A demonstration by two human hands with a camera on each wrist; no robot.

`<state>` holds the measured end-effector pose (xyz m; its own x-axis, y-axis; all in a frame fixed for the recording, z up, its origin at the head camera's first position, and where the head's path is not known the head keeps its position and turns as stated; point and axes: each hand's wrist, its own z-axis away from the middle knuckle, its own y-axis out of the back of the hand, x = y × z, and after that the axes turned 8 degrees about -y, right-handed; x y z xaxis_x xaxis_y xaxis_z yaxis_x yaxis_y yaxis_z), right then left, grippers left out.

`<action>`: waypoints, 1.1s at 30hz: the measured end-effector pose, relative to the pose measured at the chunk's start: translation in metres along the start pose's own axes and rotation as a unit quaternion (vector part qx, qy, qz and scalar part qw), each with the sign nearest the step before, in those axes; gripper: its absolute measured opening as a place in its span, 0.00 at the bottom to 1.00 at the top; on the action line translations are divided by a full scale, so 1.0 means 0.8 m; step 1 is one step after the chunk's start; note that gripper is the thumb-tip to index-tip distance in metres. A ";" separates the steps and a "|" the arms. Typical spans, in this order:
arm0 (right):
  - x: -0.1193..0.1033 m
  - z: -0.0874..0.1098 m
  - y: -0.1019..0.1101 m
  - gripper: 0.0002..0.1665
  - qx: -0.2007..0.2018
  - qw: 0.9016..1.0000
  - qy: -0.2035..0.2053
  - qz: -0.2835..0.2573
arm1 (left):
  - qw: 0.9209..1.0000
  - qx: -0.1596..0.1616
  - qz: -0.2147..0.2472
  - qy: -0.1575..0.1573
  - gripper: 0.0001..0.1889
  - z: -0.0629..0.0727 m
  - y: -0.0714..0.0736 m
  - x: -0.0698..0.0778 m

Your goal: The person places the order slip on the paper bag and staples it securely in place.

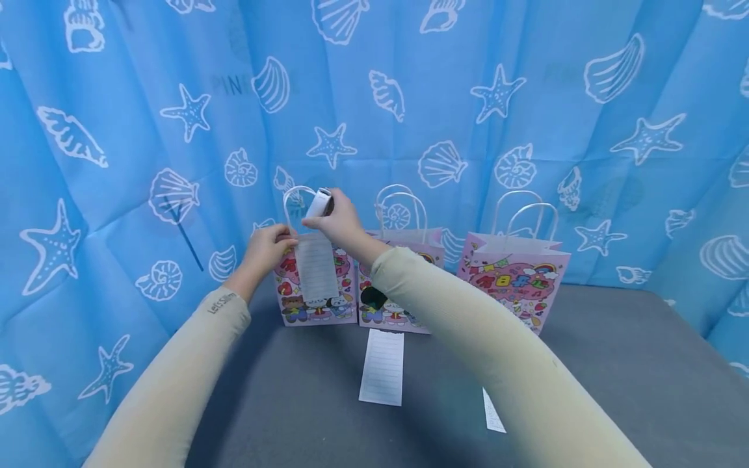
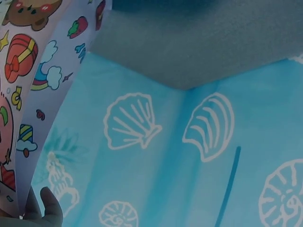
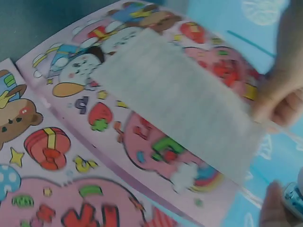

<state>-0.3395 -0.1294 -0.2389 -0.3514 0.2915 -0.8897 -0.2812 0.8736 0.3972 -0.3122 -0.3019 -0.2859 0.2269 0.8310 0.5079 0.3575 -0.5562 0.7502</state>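
Three pink cartoon-printed paper gift bags with white handles stand in a row in the head view. At the left bag [image 1: 289, 311], my left hand [image 1: 266, 250] pinches the top of a lined paper slip [image 1: 317, 266] at the rim. The slip hangs over the bag's front, also seen in the right wrist view as a pale slip [image 3: 175, 94]. Just above that rim, my right hand [image 1: 341, 224] grips a small white device [image 1: 318, 203]. Its exact kind is unclear; in the right wrist view only a blue-and-white end [image 3: 294, 196] shows.
My right forearm crosses before the middle bag [image 1: 383, 318] and beside the right bag [image 1: 515, 283]. One lined slip [image 1: 381, 367] lies on the grey table [image 1: 304, 396]; another slip [image 1: 493, 414] is partly covered by my sleeve. A blue shell-print curtain [image 1: 351, 84] hangs behind.
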 end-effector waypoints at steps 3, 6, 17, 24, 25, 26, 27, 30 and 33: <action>-0.006 0.010 0.017 0.32 0.005 0.999 -0.015 -0.033 | 1.000 -0.015 0.008 0.001 0.11 0.000 0.002 0.000; -0.005 0.022 0.035 0.33 -0.002 0.999 -0.017 -0.044 | 0.999 -0.031 0.014 -0.001 0.12 0.000 0.004 -0.002; -0.003 0.069 0.100 0.34 -0.014 0.999 0.002 -0.041 | 0.998 -0.053 -0.018 -0.020 0.20 0.000 0.015 -0.001; -0.001 0.090 0.137 0.34 -0.009 1.000 0.012 -0.027 | 0.998 -0.006 -0.066 -0.010 0.32 0.016 0.018 0.006; 0.000 0.094 0.142 0.34 -0.008 1.000 0.010 -0.022 | 0.998 -0.002 -0.061 -0.008 0.33 0.019 0.019 0.006; 0.000 0.097 0.147 0.34 -0.007 1.000 0.009 -0.017 | 0.999 0.000 -0.054 -0.004 0.33 0.023 0.019 0.006; 0.001 0.100 0.151 0.34 -0.006 1.000 0.009 -0.011 | 0.999 0.001 -0.044 0.001 0.33 0.027 0.019 0.006; 0.004 0.110 0.164 0.34 0.005 1.000 0.006 0.005 | 1.000 0.002 -0.028 0.010 0.33 0.040 0.019 0.004; 0.008 0.119 0.176 0.35 0.017 1.000 0.001 0.005 | 1.000 0.003 -0.022 0.015 0.33 0.051 0.018 0.003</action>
<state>-0.2965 0.0328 -0.2103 -0.3559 0.3001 -0.8850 -0.2470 0.8832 0.3988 -0.2693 -0.3073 -0.2915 0.1833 0.8535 0.4878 0.3720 -0.5195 0.7692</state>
